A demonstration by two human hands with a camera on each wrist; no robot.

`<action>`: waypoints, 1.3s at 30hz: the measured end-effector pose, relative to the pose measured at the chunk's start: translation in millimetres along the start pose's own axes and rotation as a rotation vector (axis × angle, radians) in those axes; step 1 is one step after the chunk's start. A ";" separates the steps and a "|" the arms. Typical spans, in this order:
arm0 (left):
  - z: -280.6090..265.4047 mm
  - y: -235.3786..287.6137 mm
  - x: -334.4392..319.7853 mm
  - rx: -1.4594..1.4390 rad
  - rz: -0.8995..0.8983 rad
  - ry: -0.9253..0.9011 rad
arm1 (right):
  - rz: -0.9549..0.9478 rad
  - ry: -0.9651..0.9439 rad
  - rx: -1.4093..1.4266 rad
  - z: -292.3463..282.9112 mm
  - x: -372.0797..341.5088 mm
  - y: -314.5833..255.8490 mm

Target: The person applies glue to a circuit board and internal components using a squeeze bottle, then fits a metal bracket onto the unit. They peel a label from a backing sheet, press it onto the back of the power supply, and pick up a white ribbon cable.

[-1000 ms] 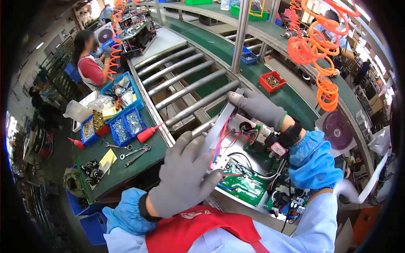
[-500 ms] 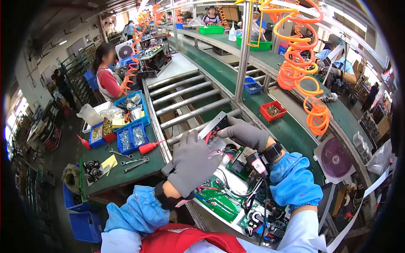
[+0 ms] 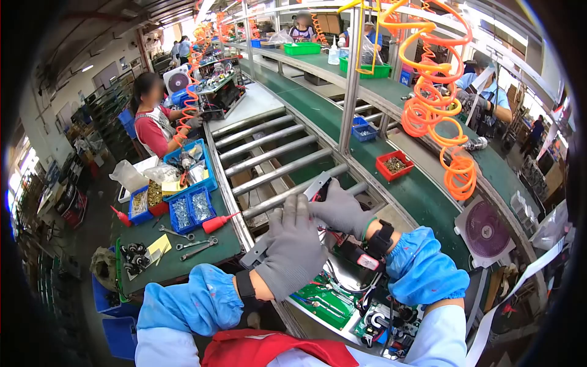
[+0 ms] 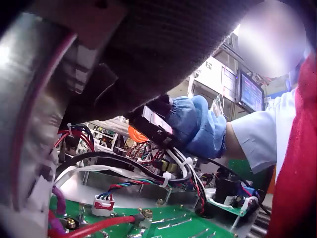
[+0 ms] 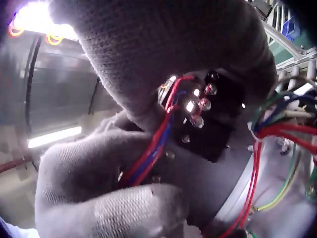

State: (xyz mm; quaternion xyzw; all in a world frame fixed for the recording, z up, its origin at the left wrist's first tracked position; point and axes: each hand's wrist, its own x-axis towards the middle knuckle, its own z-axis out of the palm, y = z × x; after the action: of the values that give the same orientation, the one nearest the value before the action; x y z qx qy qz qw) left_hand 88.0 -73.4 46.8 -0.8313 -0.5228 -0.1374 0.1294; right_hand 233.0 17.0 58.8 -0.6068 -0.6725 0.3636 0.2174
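Observation:
Both hands wear grey knit gloves and hold a narrow metal panel point(image 3: 252, 257) tilted over an open appliance chassis. My left hand point(image 3: 290, 260) lies across its middle, fingers over the edge, its thumb hidden. At the far end my right hand point(image 3: 343, 211) grips the panel. The right wrist view shows a black block point(image 5: 210, 139) with shiny terminals on the panel, and red and blue wires point(image 5: 157, 144) running beside the gloved fingers. Below the hands lies a green circuit board point(image 3: 324, 306) with cables. In the left wrist view, a white connector point(image 4: 103, 206) sits on it.
Metal rollers point(image 3: 269, 147) run ahead of the hands. On the left bench are blue screw bins point(image 3: 191, 211), a red squeeze bottle point(image 3: 215, 224) and wrenches point(image 3: 199, 248). A red bin point(image 3: 394, 165) stands at right, near hanging orange air hoses point(image 3: 428, 116). A person point(image 3: 153, 116) works at left.
The panel has tipped over lower, and the left hand has moved across it. The right hand has shifted from the panel's top corner to its wired side. The head view has swung upward.

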 end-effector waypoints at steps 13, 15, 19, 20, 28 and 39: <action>0.6 -5.2 -5.4 -0.059 0.040 0.097 | -0.128 0.225 -0.024 17.7 1.8 17.2; 1.0 -4.3 -4.9 -0.038 0.036 0.091 | -0.143 0.220 -0.044 16.0 2.6 19.3; 3.7 -4.8 -4.8 -0.055 0.036 0.113 | -0.152 0.269 0.029 22.1 5.7 24.2; 5.2 -5.0 -5.4 -0.062 0.036 0.121 | -0.155 0.285 0.063 24.0 5.2 24.0; 6.2 -7.1 -5.7 -0.152 0.037 0.141 | -0.243 0.300 0.202 27.1 13.3 36.9; -9.1 -28.7 -8.3 -0.261 0.131 0.024 | -0.227 0.250 0.411 29.3 26.8 50.9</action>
State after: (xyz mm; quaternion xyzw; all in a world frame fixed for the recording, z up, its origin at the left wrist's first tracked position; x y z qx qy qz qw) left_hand 57.7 -71.5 54.2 -0.8716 -0.4437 -0.2056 0.0352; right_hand 240.5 36.5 -2.3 -0.5107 -0.6163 0.3881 0.4569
